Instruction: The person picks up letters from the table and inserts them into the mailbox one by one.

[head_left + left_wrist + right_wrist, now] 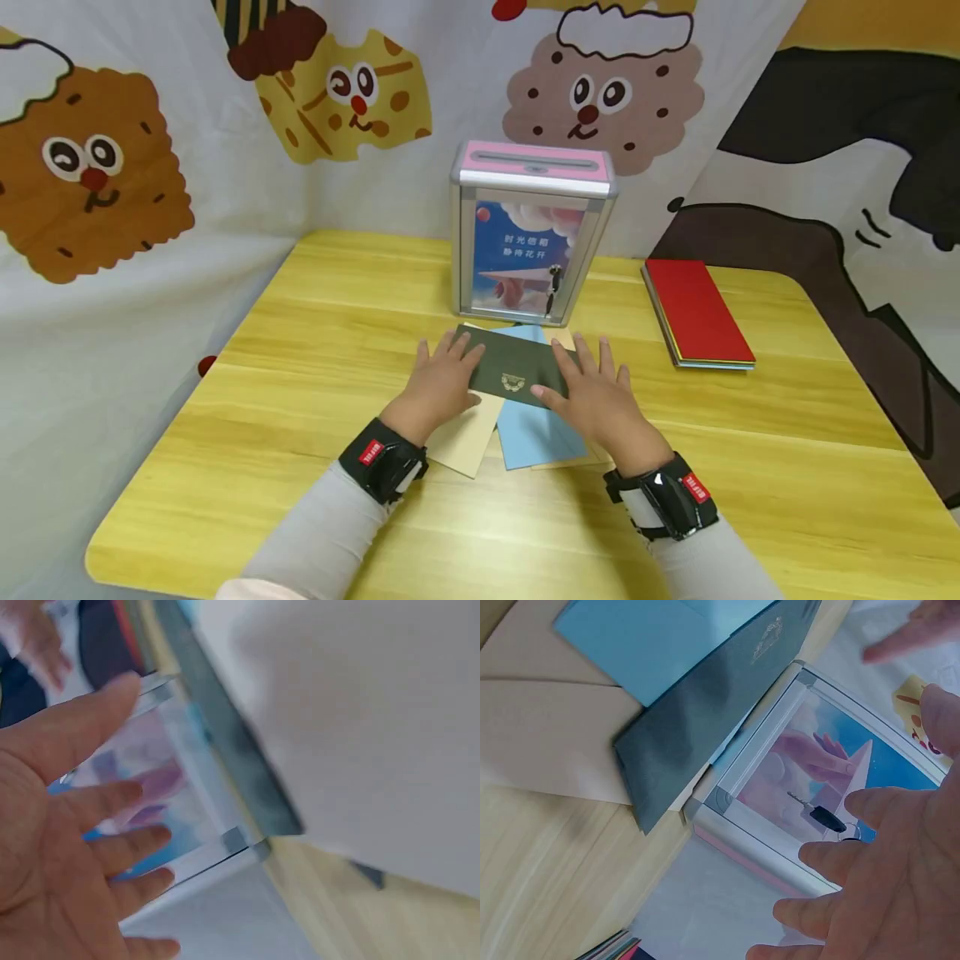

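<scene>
A dark green envelope (pixel 517 367) with a gold emblem lies crosswise on top of a light blue envelope (pixel 536 433) and cream envelopes (pixel 468 433). My left hand (pixel 438 387), fingers spread, is over the left end of the green envelope. Over its right end is my right hand (pixel 600 404), also with fingers extended. Both wrist views show the palms raised above the paper, the left hand (pixel 75 847) and the right hand (pixel 900 877) holding nothing. Part of the lower envelopes is hidden under the green one and the right hand.
Just behind the envelopes stands a silver-framed letter box (pixel 532 233) with a pink slotted top. A key (pixel 825 817) hangs at its front. At the right of the wooden table (pixel 300 400) lies a stack of envelopes, red on top (pixel 701 312). A printed cloth backs the table.
</scene>
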A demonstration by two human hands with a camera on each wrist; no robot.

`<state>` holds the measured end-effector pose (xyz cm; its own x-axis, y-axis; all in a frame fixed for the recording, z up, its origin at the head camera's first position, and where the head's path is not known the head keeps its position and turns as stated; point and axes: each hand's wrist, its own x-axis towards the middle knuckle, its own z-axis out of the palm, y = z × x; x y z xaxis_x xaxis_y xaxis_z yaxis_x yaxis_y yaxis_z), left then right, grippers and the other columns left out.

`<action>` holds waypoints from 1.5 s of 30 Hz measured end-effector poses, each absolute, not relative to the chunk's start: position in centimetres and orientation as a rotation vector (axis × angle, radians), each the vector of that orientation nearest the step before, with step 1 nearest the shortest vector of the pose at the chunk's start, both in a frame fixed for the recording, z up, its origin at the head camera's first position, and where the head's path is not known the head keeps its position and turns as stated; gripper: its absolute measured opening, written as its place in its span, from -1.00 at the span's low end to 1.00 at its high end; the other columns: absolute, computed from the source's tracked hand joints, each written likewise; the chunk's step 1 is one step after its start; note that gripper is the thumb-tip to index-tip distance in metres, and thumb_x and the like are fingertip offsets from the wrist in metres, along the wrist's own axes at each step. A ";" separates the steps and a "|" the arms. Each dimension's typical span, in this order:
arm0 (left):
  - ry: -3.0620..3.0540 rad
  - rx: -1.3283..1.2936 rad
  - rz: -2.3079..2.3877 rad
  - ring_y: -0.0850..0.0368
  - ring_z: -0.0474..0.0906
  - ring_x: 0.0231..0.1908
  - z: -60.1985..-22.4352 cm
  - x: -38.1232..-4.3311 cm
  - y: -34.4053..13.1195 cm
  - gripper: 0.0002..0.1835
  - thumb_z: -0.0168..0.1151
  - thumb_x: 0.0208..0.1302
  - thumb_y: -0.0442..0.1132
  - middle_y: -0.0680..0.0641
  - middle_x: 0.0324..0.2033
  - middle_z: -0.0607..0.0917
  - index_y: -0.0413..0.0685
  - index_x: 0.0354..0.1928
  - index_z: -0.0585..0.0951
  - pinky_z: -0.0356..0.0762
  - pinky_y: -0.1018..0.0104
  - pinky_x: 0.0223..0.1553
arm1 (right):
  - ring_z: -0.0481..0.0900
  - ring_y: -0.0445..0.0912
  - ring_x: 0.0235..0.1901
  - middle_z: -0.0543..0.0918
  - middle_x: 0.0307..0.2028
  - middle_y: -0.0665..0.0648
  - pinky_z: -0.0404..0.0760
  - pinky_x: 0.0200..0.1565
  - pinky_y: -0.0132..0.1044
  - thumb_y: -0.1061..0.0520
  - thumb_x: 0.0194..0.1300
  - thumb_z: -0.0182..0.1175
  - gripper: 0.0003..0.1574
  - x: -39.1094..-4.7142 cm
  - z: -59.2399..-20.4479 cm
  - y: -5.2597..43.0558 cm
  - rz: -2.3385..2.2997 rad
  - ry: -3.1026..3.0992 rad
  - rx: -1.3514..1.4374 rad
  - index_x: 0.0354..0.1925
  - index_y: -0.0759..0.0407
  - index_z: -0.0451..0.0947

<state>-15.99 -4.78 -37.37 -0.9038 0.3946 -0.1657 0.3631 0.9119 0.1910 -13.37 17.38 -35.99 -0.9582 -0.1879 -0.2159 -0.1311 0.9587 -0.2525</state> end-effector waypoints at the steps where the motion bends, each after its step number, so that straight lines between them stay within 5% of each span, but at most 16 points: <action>1: 2.872 0.614 0.206 -0.13 -0.06 0.46 -37.7 -16.1 -4.6 -0.24 0.33 0.23 -0.06 -0.16 0.44 0.18 0.00 0.43 0.26 -0.11 -0.25 0.37 | -0.47 0.39 0.42 -0.27 0.51 0.31 -0.26 0.24 0.48 -0.43 0.37 -0.12 0.02 -13.3 -36.1 17.5 -0.350 2.873 -0.241 0.53 0.01 -0.17; 10: 2.855 0.764 0.014 -0.05 0.24 0.36 -39.8 -17.1 -2.8 -0.54 0.05 0.40 -0.38 -0.07 0.31 0.44 0.01 0.31 0.45 0.15 -0.12 0.34 | -0.42 0.41 0.42 -0.24 0.50 0.32 -0.21 0.25 0.48 -0.43 0.37 -0.11 0.02 -13.2 -36.5 18.1 -0.366 2.881 -0.241 0.53 0.02 -0.15; 26: 2.891 1.084 -0.284 0.02 0.59 -0.02 -40.5 -17.9 -2.3 -0.69 0.20 0.30 -0.31 -0.03 -0.07 0.68 0.07 0.07 0.61 0.51 0.11 0.00 | -0.38 0.42 0.42 -0.22 0.50 0.35 -0.16 0.23 0.50 -0.47 0.35 -0.14 0.05 -13.4 -37.5 19.0 -0.420 2.847 -0.232 0.53 0.04 -0.14; 34: 2.879 1.125 -0.305 0.05 0.61 -0.14 -40.6 -18.0 -2.3 -0.71 0.23 0.24 -0.36 -0.05 -0.22 0.68 0.01 0.01 0.61 0.56 0.15 -0.05 | -0.29 0.40 0.43 -0.17 0.49 0.34 -0.09 0.25 0.45 -0.42 0.38 -0.10 0.04 -14.0 -37.7 19.0 -0.463 2.812 -0.258 0.52 0.13 -0.12; 45: 3.099 1.105 -0.129 -0.01 0.54 0.13 -38.8 -18.6 -3.7 -0.70 0.11 0.31 -0.45 -0.09 0.08 0.64 -0.12 0.03 0.62 0.42 0.05 0.18 | 0.35 0.26 0.27 0.39 0.30 0.33 0.35 0.20 0.20 -0.16 0.43 0.06 -0.24 -14.5 -37.5 19.3 -0.640 2.864 -0.229 0.41 0.19 0.22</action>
